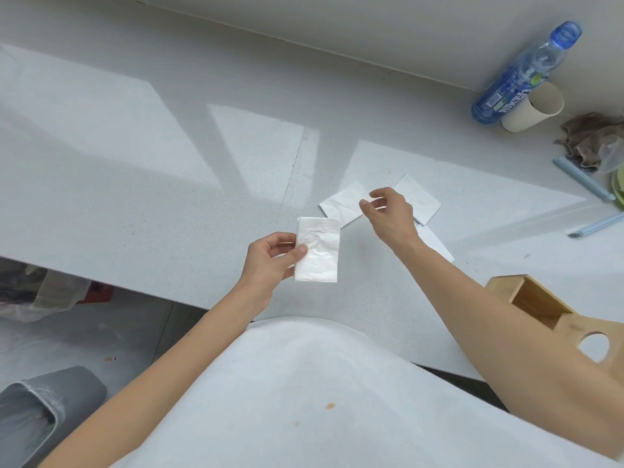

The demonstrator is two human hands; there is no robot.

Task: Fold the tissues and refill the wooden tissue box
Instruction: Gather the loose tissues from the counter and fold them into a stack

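Note:
My left hand grips a stack of folded white tissues by its left edge, just above the grey countertop. My right hand hovers over flat folded tissues lying on the counter, thumb and forefinger curled close together; I cannot tell whether they pinch a tissue. Another folded tissue lies beyond that hand, and one more shows under my wrist. The wooden tissue box stands open at the right near the counter's front edge, partly hidden by my right forearm. Its lid, with a round hole, lies beside it.
A blue plastic bottle and a paper cup stand at the back right by the wall. A brown rag, blue sticks and a green dish are at the right edge. A grey bin stands on the floor at the left.

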